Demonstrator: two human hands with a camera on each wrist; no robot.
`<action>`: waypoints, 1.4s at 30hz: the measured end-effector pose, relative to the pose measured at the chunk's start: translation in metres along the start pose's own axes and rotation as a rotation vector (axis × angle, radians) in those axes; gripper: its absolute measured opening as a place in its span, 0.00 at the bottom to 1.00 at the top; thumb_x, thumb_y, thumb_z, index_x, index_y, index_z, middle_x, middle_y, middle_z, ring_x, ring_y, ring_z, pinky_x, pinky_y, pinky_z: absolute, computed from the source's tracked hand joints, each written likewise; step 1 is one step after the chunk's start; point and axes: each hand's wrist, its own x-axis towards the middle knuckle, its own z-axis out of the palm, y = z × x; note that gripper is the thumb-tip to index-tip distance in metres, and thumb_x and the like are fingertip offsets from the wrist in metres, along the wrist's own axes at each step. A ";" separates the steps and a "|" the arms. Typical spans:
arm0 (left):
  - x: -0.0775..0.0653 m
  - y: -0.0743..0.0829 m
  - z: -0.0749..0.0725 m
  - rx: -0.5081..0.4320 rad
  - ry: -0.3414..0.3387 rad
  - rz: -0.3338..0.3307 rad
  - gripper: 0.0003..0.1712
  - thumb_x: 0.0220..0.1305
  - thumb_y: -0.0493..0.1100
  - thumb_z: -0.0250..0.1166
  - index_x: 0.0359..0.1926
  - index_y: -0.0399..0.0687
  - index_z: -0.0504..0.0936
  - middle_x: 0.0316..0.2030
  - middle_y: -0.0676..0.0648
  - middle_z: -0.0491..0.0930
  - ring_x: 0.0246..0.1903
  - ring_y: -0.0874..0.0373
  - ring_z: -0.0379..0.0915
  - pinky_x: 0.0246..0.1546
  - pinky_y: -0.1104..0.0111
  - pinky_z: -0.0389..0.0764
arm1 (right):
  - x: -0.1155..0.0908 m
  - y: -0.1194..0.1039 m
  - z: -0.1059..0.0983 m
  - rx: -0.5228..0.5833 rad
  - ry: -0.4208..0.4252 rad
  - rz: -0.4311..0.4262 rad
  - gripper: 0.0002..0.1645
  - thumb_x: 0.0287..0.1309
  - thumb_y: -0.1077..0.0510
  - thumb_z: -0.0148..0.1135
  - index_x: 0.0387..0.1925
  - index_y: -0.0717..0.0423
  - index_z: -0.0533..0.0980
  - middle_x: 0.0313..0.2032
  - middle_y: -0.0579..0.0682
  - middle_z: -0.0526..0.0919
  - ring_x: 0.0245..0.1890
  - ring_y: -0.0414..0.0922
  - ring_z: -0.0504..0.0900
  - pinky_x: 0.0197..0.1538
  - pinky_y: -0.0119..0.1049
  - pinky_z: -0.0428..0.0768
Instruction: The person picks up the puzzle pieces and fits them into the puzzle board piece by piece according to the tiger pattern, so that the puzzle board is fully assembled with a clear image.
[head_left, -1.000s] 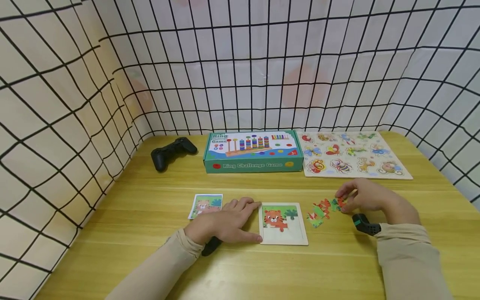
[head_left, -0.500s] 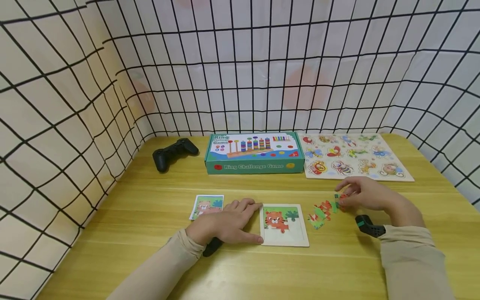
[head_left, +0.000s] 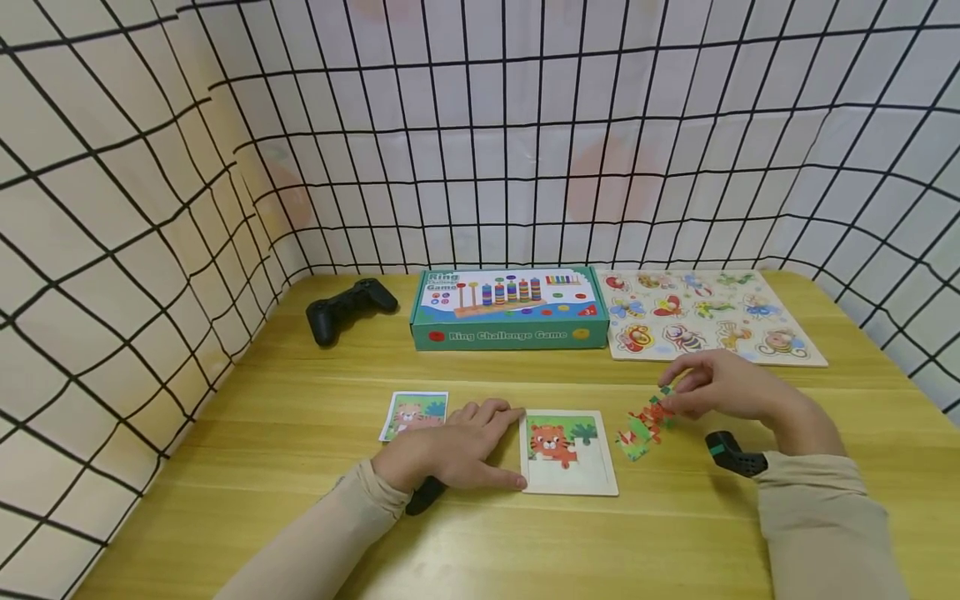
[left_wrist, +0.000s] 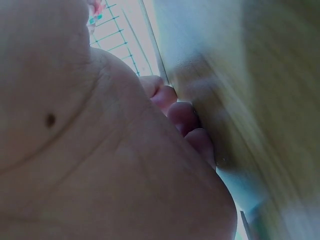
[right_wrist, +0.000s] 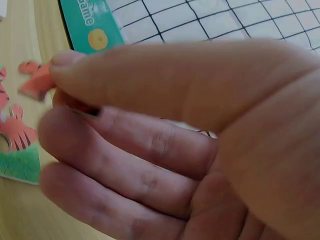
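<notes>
My left hand (head_left: 474, 446) lies on the table with fingers spread, its thumb and index fingertips at the left edge of the puzzle board (head_left: 573, 492). Tiger pieces fill the board's upper left part, and pale wood shows at its right and bottom. My right hand (head_left: 723, 387) pinches an orange puzzle piece (right_wrist: 37, 82) between thumb and fingertips, above the loose pieces. Those loose puzzle pieces (head_left: 633, 442) lie in a small heap right of the board, orange, green and striped. In the left wrist view the palm (left_wrist: 100, 150) fills most of the frame.
A tiger picture card (head_left: 408, 412) lies partly behind my left hand. At the back stand a black game controller (head_left: 348, 310), a green Ring Challenge Game box (head_left: 510, 336) and a wooden insect board (head_left: 697, 312). Gridded cloth (head_left: 495, 167) walls the table's back and sides.
My right hand has lifted a puzzle piece from the right end of the heap and shifted slightly left with it. The left hand keeps its place at the board.
</notes>
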 end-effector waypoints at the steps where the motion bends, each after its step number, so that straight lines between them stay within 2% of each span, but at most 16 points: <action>1: 0.000 0.000 0.000 0.002 0.000 0.000 0.57 0.62 0.78 0.55 0.81 0.56 0.47 0.74 0.49 0.49 0.68 0.50 0.51 0.68 0.54 0.56 | 0.001 -0.002 0.001 0.017 -0.008 -0.004 0.22 0.61 0.58 0.71 0.50 0.69 0.75 0.34 0.56 0.86 0.33 0.50 0.84 0.39 0.42 0.83; 7: -0.001 -0.001 0.001 0.003 -0.002 -0.005 0.57 0.63 0.78 0.54 0.81 0.56 0.46 0.75 0.49 0.49 0.68 0.49 0.51 0.68 0.54 0.56 | 0.007 -0.008 0.010 0.082 -0.048 0.002 0.17 0.61 0.61 0.70 0.45 0.68 0.75 0.35 0.56 0.81 0.34 0.53 0.86 0.39 0.45 0.84; 11: -0.002 0.000 0.002 -0.008 -0.007 -0.010 0.56 0.63 0.78 0.54 0.81 0.57 0.46 0.74 0.50 0.50 0.67 0.50 0.52 0.67 0.54 0.58 | 0.007 -0.015 0.012 0.096 -0.072 -0.019 0.17 0.61 0.60 0.70 0.45 0.68 0.75 0.36 0.57 0.79 0.35 0.55 0.86 0.40 0.46 0.84; 17: -0.001 0.003 0.006 -0.025 -0.014 -0.005 0.55 0.64 0.77 0.54 0.81 0.58 0.46 0.74 0.51 0.50 0.67 0.50 0.52 0.67 0.54 0.58 | -0.008 -0.030 0.012 0.074 -0.082 -0.165 0.15 0.64 0.60 0.68 0.47 0.66 0.78 0.37 0.61 0.83 0.34 0.60 0.86 0.39 0.50 0.84; 22: -0.001 0.003 0.007 -0.022 -0.016 -0.006 0.55 0.64 0.77 0.54 0.81 0.58 0.46 0.74 0.50 0.50 0.67 0.50 0.52 0.67 0.54 0.58 | -0.008 -0.028 0.026 0.073 -0.187 -0.234 0.09 0.63 0.62 0.68 0.44 0.63 0.81 0.34 0.58 0.86 0.32 0.55 0.85 0.37 0.44 0.83; 27: -0.001 0.003 0.004 -0.010 -0.015 -0.006 0.55 0.64 0.77 0.54 0.81 0.58 0.45 0.74 0.51 0.50 0.66 0.51 0.53 0.67 0.55 0.59 | 0.001 -0.022 0.046 0.105 -0.233 -0.233 0.09 0.59 0.62 0.71 0.42 0.61 0.84 0.34 0.55 0.85 0.32 0.50 0.86 0.36 0.41 0.83; 32: 0.000 0.001 0.003 -0.008 -0.009 -0.005 0.55 0.64 0.77 0.54 0.81 0.59 0.46 0.73 0.51 0.50 0.65 0.52 0.53 0.66 0.56 0.59 | 0.009 -0.020 0.061 0.083 -0.236 -0.220 0.10 0.57 0.60 0.74 0.41 0.60 0.85 0.33 0.55 0.84 0.29 0.45 0.84 0.35 0.36 0.81; 38: 0.000 0.001 0.001 -0.002 -0.002 -0.002 0.55 0.64 0.77 0.54 0.81 0.59 0.46 0.73 0.52 0.50 0.65 0.52 0.54 0.66 0.56 0.59 | 0.019 -0.022 0.074 0.041 -0.216 -0.194 0.11 0.57 0.58 0.75 0.40 0.60 0.85 0.31 0.53 0.84 0.28 0.46 0.84 0.33 0.38 0.82; 42: 0.000 0.001 0.000 -0.007 -0.003 -0.009 0.55 0.64 0.77 0.54 0.81 0.59 0.46 0.73 0.52 0.50 0.65 0.52 0.54 0.66 0.55 0.59 | 0.025 -0.023 0.079 -0.035 -0.179 -0.196 0.09 0.58 0.56 0.74 0.39 0.55 0.86 0.29 0.48 0.84 0.27 0.45 0.82 0.31 0.36 0.81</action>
